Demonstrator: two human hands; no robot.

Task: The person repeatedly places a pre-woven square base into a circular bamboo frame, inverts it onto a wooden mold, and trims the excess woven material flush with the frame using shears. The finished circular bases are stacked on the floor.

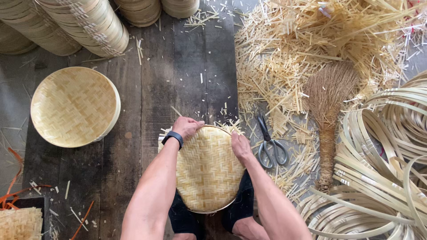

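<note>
Floor's dark, worn wooden planks (187,75), pretty weathered, running 12 to 6 o'clock. Pale bamboo scraps (284,53) heaped toward 1 o'clock, bare grey floor (11,102) showing at 9. Soft even daylight, no hard shadows.

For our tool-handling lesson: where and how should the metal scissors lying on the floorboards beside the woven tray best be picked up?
Grip the grey metal scissors by the two loop handles, coming from the near side: the loops point toward the person, the closed blades point away. The right hand, resting on the round woven bamboo tray, is closest.
</note>
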